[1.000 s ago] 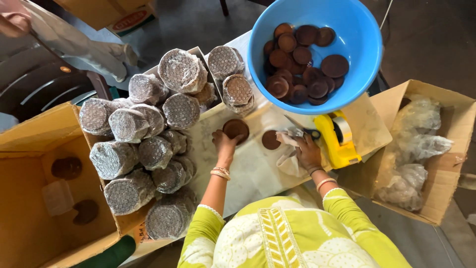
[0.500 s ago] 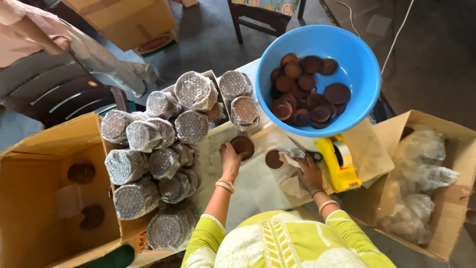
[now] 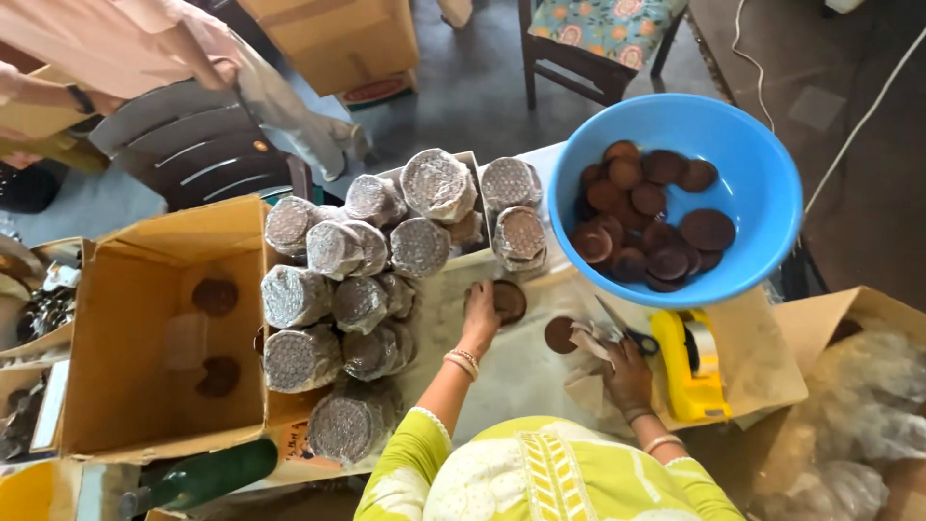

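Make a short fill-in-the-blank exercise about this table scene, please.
1. The bowl holding brown discs is ____ in colour.
2. The left hand rests on a brown ____.
3. The tape dispenser near the right hand is ____.
4. The open box beside the wrapped stacks is made of ____.

Missing words: blue; disc; yellow; cardboard
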